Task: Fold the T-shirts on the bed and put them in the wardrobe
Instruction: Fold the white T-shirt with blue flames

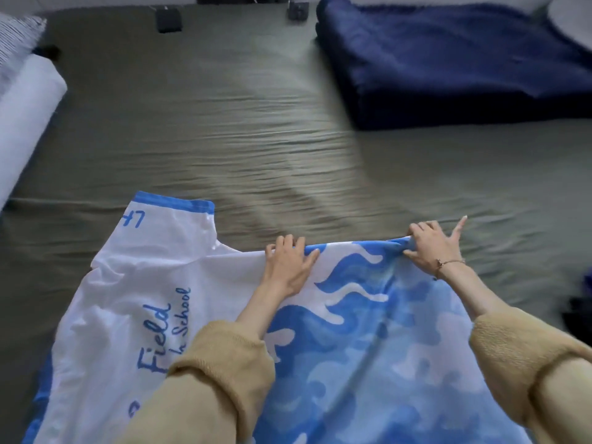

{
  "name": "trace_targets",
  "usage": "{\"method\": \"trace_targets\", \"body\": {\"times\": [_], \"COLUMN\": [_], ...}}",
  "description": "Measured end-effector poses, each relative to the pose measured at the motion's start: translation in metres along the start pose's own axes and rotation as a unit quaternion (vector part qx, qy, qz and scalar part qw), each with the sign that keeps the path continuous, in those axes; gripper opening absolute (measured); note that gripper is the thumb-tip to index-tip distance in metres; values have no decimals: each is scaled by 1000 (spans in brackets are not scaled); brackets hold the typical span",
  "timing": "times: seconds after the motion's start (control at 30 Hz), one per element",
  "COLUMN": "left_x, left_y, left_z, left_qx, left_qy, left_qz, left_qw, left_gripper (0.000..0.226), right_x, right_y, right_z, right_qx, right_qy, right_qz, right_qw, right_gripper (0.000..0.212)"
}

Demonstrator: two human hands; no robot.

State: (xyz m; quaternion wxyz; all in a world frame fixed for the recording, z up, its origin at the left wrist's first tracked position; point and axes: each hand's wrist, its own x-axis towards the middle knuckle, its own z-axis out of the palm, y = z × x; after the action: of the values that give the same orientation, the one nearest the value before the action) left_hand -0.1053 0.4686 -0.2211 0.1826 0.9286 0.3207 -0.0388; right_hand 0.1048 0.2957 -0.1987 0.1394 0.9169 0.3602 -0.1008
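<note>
A white and blue T-shirt lies spread on the grey-green bed sheet, with blue script lettering on its white part and a blue camouflage pattern toward the right. One sleeve with a blue cuff points away from me at the left. My left hand lies on the shirt's far edge near the middle, fingers curled over the edge. My right hand pinches a bunched bit of the same far edge at the right corner, one finger sticking out.
A folded dark blue blanket lies at the back right of the bed. A white pillow and a striped one sit at the left edge. Small dark objects rest at the far edge. Dark things show at the right border.
</note>
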Motion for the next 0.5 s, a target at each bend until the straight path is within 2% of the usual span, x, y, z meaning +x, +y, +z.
{"method": "trace_targets", "body": {"times": [0.13, 0.2, 0.27, 0.37, 0.5], "left_x": [13, 14, 15, 18, 27], "left_y": [17, 18, 21, 24, 28], "left_z": [12, 15, 18, 16, 2], "left_qx": [23, 12, -1, -54, -169], "left_qy": [32, 51, 63, 52, -18], "left_qz": [-5, -21, -32, -30, -51], "left_qw": [999, 998, 997, 997, 984], "left_gripper": [27, 24, 19, 10, 27], "right_x": [13, 16, 18, 22, 25], "right_y": [30, 37, 38, 36, 40], "right_z": [5, 7, 10, 13, 12], "right_qx": [154, 305, 401, 477, 564], "right_qy": [-29, -32, -16, -19, -33], "right_qz": [3, 23, 66, 109, 100], "right_qw": [988, 952, 914, 872, 819], "right_gripper": [26, 22, 18, 14, 19]}}
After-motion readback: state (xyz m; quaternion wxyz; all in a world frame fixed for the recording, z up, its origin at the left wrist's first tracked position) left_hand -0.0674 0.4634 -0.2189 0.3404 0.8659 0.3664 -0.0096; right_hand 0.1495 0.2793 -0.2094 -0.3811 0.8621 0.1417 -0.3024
